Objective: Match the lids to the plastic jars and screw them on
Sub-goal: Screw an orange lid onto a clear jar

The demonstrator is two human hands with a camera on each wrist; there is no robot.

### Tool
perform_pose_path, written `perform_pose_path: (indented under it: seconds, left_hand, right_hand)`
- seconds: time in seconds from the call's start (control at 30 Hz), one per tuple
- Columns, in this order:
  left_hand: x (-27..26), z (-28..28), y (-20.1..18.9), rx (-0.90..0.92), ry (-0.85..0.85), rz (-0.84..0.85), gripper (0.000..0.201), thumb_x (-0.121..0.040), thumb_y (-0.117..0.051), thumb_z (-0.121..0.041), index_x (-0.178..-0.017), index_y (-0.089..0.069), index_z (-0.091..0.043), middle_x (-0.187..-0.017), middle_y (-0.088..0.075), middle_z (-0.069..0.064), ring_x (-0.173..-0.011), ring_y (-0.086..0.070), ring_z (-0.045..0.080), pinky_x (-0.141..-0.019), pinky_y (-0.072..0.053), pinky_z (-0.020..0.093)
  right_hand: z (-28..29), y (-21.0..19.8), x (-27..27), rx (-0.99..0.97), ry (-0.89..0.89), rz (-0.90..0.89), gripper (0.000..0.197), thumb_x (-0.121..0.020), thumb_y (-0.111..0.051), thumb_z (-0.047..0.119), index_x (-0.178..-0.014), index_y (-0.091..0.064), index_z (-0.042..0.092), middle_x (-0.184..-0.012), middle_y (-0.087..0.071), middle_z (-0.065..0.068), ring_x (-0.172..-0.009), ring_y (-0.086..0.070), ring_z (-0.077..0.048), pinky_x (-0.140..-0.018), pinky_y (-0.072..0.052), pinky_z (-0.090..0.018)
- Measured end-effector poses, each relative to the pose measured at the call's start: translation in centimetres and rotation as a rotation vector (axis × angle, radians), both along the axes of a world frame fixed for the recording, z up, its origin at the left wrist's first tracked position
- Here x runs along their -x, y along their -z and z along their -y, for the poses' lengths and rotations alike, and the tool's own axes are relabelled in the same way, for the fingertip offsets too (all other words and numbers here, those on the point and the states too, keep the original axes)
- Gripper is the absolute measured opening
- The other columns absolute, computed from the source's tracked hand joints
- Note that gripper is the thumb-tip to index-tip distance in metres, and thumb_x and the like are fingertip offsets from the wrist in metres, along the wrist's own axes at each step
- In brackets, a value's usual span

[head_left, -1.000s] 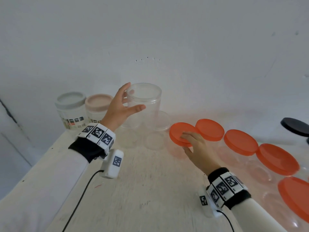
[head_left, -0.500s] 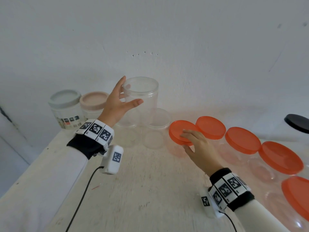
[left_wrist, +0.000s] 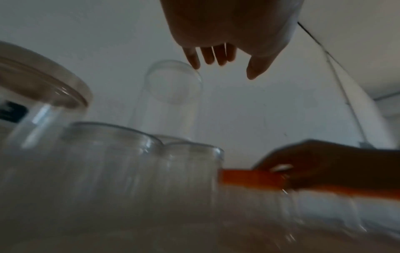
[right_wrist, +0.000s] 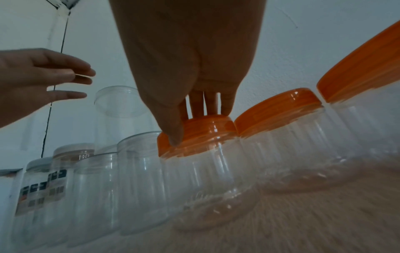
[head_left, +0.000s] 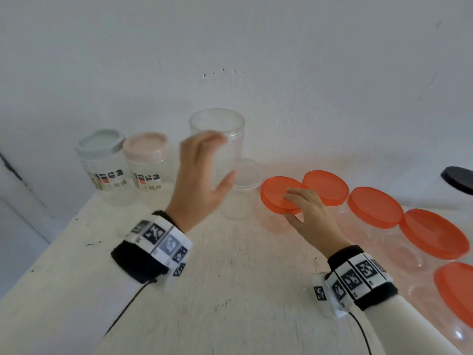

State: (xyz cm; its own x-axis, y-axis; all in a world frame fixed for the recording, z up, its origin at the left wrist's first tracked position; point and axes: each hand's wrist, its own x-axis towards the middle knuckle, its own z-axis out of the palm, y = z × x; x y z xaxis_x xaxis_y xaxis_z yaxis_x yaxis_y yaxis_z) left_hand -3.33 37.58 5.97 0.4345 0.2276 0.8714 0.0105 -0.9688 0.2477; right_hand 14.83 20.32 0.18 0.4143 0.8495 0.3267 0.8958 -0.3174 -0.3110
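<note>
Bench [head_left: 230,290]: off-white, worn surface, set against a white wall.

Left hand [head_left: 202,180]: raised and blurred, fingers spread and relaxed, nothing held. It was seen in front of the tall clear jar [head_left: 222,139], which stood uncapped at the back; contact between the two could not be made out.

Right hand [head_left: 311,213]: fingers laid over the top of the nearest orange lid [head_left: 275,194], thumb pressed against its rim, the lid gripped. In the right wrist view the lid [right_wrist: 203,135] was seen seated on a clear ribbed jar [right_wrist: 207,184]; whether it was threaded on could not be told.

Further orange lids [head_left: 375,206]: ranged to the right on clear jars, the outermost cut off by the frame edge.

Black lid [head_left: 459,178]: only partly in view at the right edge.

Grey-lidded jar [head_left: 102,165] and pink-lidded jar [head_left: 147,162]: capped, labelled, side by side at the left rear; label print illegible.

Short open clear jars [right_wrist: 138,179]: nearly invisible from the head view, plainer from the right wrist. The left wrist view was heavily blurred.
</note>
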Motion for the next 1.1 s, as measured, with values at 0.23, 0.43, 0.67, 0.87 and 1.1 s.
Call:
perform_pose_path:
  seconds: [0.23,0.43,0.67,0.87,1.1]
  left_hand:
    - [-2.8,2.9,4.4,-0.076,0.089,-0.497,0.047,-0.081,-0.056,-0.02,-0.122,-0.051,0.001,-0.12,-0.053,0.011,-0.114,-0.041,0.021,-0.101,-0.033,0.029]
    - [-4.4,2.9,5.1,-0.101,-0.069,-0.725,0.064,-0.085,-0.063,-0.024,-0.137,-0.038,0.004,-0.142,-0.04,0.018,-0.131,-0.036,0.032,-0.112,-0.025,0.036]
    - [-4.7,2.8,5.2,-0.103,-0.12,-0.772,0.065,-0.073,-0.075,-0.023,-0.125,-0.05,0.007,-0.128,-0.053,0.021,-0.118,-0.051,0.036,-0.099,-0.043,0.043]
    - [-4.7,2.8,5.0,-0.1,-0.116,-0.765,0.062,-0.083,-0.065,-0.023,-0.134,-0.042,0.005,-0.139,-0.044,0.019,-0.128,-0.041,0.033,-0.109,-0.031,0.038]
    - [-4.7,2.7,5.1,-0.093,-0.116,-0.752,0.063,-0.088,-0.059,-0.025,-0.139,-0.034,0.003,-0.145,-0.038,0.016,-0.134,-0.033,0.029,-0.113,-0.022,0.034]
  right_hand:
    - [-0.3,-0.6,-0.3,0.053,0.014,0.018,0.041,-0.087,-0.064,0.017,-0.125,-0.056,0.005,-0.135,-0.05,-0.008,-0.128,-0.04,-0.024,-0.103,-0.032,-0.03]
    - [-0.6,-0.7,-0.7,0.107,0.024,-0.015,0.045,-0.091,-0.059,0.023,-0.133,-0.048,0.01,-0.143,-0.041,-0.002,-0.135,-0.032,-0.018,-0.107,-0.026,-0.028]
    - [-1.3,-0.7,-1.4,0.1,0.031,-0.012,0.045,-0.09,-0.06,0.024,-0.131,-0.049,0.009,-0.142,-0.042,-0.003,-0.133,-0.033,-0.018,-0.104,-0.03,-0.027]
    - [-1.7,-0.6,-1.7,0.077,0.029,-0.011,0.043,-0.089,-0.061,0.022,-0.129,-0.051,0.008,-0.14,-0.045,-0.005,-0.132,-0.035,-0.019,-0.103,-0.031,-0.027]
    - [-2.1,-0.9,-1.8,0.1,0.042,-0.012,0.045,-0.091,-0.059,0.023,-0.131,-0.048,0.008,-0.143,-0.042,-0.005,-0.133,-0.033,-0.019,-0.104,-0.029,-0.026]
